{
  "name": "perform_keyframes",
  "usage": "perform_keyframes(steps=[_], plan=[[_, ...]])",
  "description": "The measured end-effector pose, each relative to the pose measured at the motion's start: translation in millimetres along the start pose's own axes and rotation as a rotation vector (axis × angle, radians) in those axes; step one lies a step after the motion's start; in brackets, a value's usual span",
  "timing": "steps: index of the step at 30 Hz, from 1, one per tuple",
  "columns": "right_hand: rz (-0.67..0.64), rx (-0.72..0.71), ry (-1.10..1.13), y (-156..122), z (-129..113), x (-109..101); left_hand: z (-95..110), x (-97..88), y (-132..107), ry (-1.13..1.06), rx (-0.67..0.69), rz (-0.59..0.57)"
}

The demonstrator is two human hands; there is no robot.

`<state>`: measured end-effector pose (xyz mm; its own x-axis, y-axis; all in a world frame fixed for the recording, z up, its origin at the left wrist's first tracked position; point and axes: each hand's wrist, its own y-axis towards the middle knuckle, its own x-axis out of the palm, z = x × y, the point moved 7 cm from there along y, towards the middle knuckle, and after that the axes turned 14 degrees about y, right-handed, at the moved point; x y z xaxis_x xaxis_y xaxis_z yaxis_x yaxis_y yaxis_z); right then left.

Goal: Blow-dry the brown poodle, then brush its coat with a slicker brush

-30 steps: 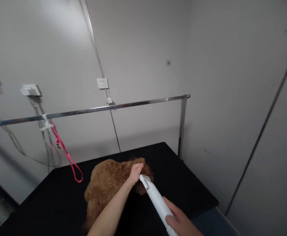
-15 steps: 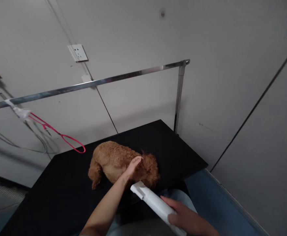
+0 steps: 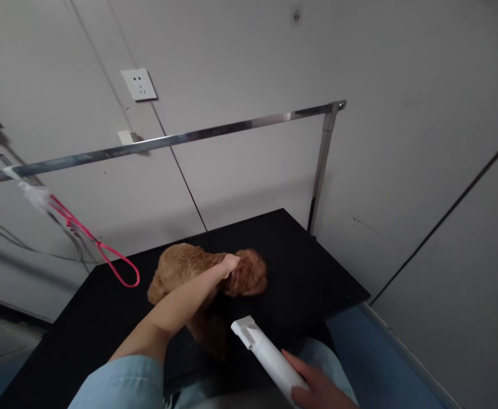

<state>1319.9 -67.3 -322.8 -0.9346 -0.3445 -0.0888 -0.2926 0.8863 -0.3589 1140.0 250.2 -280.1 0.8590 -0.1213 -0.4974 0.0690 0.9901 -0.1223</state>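
One dog (image 3: 197, 272) — one clipper (image 3: 268, 358)

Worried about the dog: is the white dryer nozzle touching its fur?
Apart. The head view shows black table between the white dryer nozzle and the dog.
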Motion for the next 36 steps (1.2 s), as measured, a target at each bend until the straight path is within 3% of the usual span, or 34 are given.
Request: perform_keyframes(steps=[3,5,8,10,11,13,15,20,23,26,29,32,36], plan=[[0.015,-0.022,0.054,8.9,-7.1,1.2,11.0,-23.0,13.1,-0.04,0.058,0.127],[0.036,-0.056,0.117,17.0,-22.0,-0.6,20.1,-32.6,12.9,-0.047,0.166,0.216],[0.081,-0.072,0.188,29.6,-39.8,-7.3,22.6,-19.4,-4.9,0.046,0.395,0.195],[0.122,-0.07,0.198,35.7,-43.6,-12.3,5.3,2.8,-20.9,0.083,0.458,0.063],[0.127,-0.066,0.195,37.7,-43.2,-13.0,-9.1,9.6,-27.3,0.067,0.423,0.036],[0.111,-0.043,0.189,39.7,-39.7,-10.3,-34.8,14.0,-37.3,0.0,0.346,0.038],[0.075,-0.019,0.196,39.7,-36.1,-5.1,-44.5,13.6,-43.4,-0.004,0.339,0.052],[0.018,-0.043,0.272,38.7,-33.1,-4.2,-20.5,22.2,-42.5,0.032,0.4,-0.025],[0.04,-0.031,0.284,34.9,-26.2,-10.2,3.4,15.5,-43.7,0.023,0.471,-0.002],[0.052,-0.088,0.299,28.3,-29.1,-9.7,28.0,-8.5,-42.1,0.033,0.549,0.082],[0.079,-0.104,0.334,23.1,-39.1,-4.1,50.8,-46.2,-35.3,0.025,0.564,0.181],[0.047,-0.077,0.332,21.0,-49.4,6.3,63.6,-98.6,-36.6,0.008,0.525,0.314],[0.016,-0.119,0.144,26.6,-52.4,16.9,42.4,-186.2,-66.1,-0.03,0.347,0.474]])
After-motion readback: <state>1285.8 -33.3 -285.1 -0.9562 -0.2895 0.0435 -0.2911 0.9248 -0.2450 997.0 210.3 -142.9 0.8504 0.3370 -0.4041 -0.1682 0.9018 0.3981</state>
